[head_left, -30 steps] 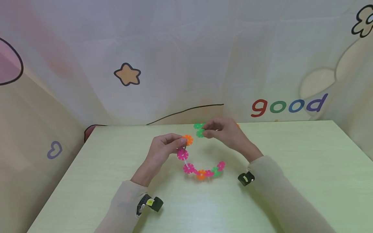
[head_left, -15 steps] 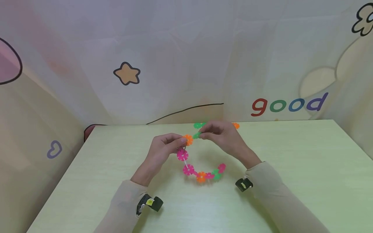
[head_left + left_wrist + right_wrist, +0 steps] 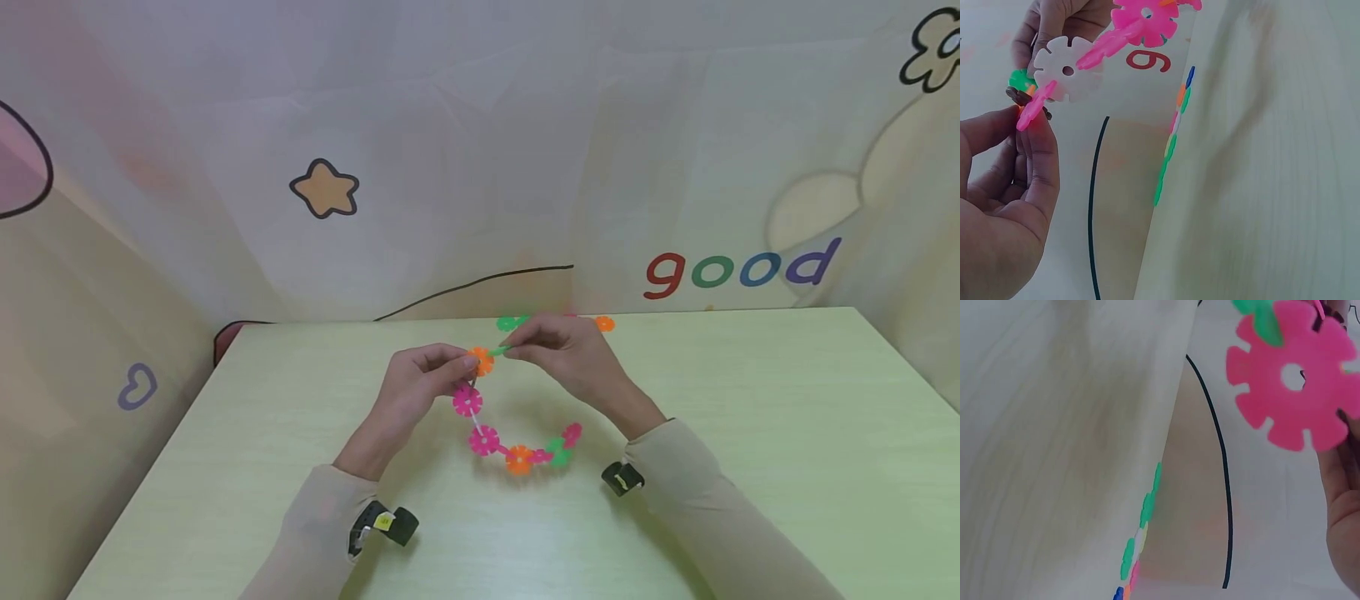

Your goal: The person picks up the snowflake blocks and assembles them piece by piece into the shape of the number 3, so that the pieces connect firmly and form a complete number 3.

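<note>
Above the pale green bench (image 3: 750, 400), between the 2 hands: left hand (image 3: 420, 385) pinching the orange disc (image 3: 482, 361) at the upper end of a linked chain of snowflake discs (image 3: 517, 454); right hand (image 3: 570, 354) pinching a green disc (image 3: 501, 351) edge-on, touching or just beside that orange one; judging the join as underway, not yet seated. Hanging down from the left hand and curving across the bench toward the right wrist, roughly 7 discs already linked; lying loose at the far edge behind the right hand, a green piece (image 3: 508, 323) and an orange piece (image 3: 604, 323), seemingly still waiting.
</note>
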`<state>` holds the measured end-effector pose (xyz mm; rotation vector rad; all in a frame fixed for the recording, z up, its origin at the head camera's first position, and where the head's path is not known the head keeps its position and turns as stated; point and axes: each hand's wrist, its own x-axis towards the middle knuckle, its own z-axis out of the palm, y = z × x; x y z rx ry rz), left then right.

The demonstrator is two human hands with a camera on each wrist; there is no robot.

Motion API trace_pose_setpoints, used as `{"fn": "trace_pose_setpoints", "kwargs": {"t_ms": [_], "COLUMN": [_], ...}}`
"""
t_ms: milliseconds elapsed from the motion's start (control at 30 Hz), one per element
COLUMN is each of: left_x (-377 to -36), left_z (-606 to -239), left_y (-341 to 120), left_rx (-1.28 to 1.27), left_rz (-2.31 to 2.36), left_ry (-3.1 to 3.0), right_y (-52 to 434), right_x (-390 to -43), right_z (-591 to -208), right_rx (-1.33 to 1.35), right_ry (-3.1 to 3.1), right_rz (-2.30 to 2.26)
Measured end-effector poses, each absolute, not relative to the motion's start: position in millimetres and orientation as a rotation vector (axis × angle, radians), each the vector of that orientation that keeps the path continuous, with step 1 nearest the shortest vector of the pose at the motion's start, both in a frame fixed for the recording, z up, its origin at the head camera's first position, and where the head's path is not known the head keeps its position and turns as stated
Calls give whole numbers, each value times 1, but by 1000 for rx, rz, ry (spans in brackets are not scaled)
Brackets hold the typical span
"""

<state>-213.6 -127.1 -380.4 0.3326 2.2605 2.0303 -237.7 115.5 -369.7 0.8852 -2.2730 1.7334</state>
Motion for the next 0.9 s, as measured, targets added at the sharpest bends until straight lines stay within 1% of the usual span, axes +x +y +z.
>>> {"fn": "trace_pose_setpoints", "kwargs": {"t_ms": [267,433,900], "left_x": [-214,-214,-215], "left_z": [-380,-380,-381], "left_y": [-128,-128,-127], "left_rx": [390,379,410], "left_rz": [2020,2023,1999], "left_ry": [2237,2240,2196], "right_y": [108,107,110], "right_x": [-234,-233,-233], "right_z": [-372,-373,-372], "right_rx": [828,796,914], "right_ry": [-2264,-2287,-2269], "right_rz": [1697,1725,1779]}}
